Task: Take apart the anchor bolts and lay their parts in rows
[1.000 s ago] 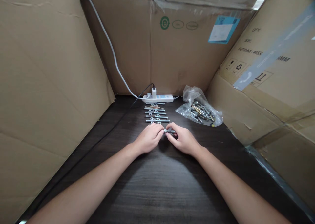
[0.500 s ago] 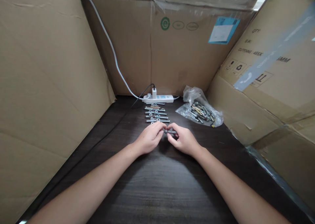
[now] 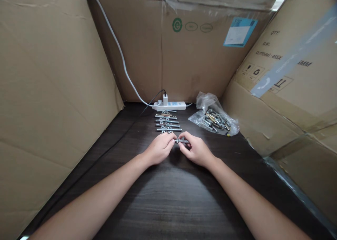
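Note:
Between my two hands lies a grey metal expansion bolt (image 3: 178, 141), held level, with a nut and what looks like a washer near its middle. The fingertips of my left hand (image 3: 160, 148) are closed on its left end, which they mostly hide. My right hand (image 3: 197, 149) pinches the right part between thumb and fingers, and a length of the shank shows there. Just beyond the hands, several metal bolts and rods (image 3: 168, 125) lie in rows, with small nuts and washers (image 3: 163, 127) among them.
A clear plastic bag (image 3: 195, 118) of metal bolts lies at the back right. A white power strip (image 3: 179, 105) with a plugged-in charger (image 3: 165, 99) stands behind the rows. Its black cable (image 3: 116, 145) crosses the dark table's left. Cardboard walls (image 3: 137, 50) enclose three sides.
The nut on the bolt shows more plainly now between my fingertips, with a slightly wider gap there. Both hands stay in nearly the same place; the laid-out parts have not moved.

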`<state>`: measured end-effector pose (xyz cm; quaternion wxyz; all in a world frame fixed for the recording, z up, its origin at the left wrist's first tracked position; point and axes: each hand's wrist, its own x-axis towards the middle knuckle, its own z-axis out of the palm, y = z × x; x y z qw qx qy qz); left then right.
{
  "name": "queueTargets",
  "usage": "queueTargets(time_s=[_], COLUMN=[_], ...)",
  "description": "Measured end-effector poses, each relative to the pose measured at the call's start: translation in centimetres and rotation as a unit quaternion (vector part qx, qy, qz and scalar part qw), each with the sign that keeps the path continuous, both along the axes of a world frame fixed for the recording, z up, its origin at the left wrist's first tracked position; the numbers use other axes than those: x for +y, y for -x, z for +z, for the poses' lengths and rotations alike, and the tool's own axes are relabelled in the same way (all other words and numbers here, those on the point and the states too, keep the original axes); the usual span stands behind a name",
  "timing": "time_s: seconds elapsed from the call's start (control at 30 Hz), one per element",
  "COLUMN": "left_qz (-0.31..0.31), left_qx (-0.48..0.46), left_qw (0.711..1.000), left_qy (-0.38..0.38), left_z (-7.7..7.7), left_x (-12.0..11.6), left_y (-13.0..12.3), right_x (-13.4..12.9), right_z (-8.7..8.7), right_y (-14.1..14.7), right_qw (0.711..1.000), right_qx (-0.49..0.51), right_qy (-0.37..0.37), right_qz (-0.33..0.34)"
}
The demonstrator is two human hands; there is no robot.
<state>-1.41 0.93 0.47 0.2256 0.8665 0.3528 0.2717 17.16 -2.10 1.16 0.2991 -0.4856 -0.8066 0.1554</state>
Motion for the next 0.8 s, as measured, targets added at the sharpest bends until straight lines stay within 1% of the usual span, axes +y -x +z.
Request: queueTargets(time_s=[0.1, 0.2, 0.33, 0.43, 0.8], left_qz=[0.007, 0.013, -0.01, -0.018, -0.012], left_qx=[-0.005, -0.038, -0.06, -0.055, -0.025], left_qw=[1.0, 0.999, 0.998, 0.998, 1.0], left_qy=[-0.004, 0.002, -0.003, -0.006, 0.005], left_z=[0.07, 0.31, 0.52, 0.41, 0.16], left_x=[-0.02, -0.16, -0.32, -0.25, -0.08], left_y=[-0.09, -0.16, -0.17, -0.16, -0.1], right_x=[0.03, 0.1, 0.19, 0.18, 0.19], right_z=[-0.09, -0.26, -0.43, -0.46, -0.46], right_y=[-0.04, -0.08, -0.07, -0.07, -0.05], right_qw=[1.0, 1.0, 1.0, 1.0, 1.0], right_qx=[0.002, -0.004, -0.01, -0.009, -0.015], right_qy=[0.003, 0.004, 0.0, 0.002, 0.001], right_qz=[-0.005, -0.007, -0.008, -0.007, -0.012])
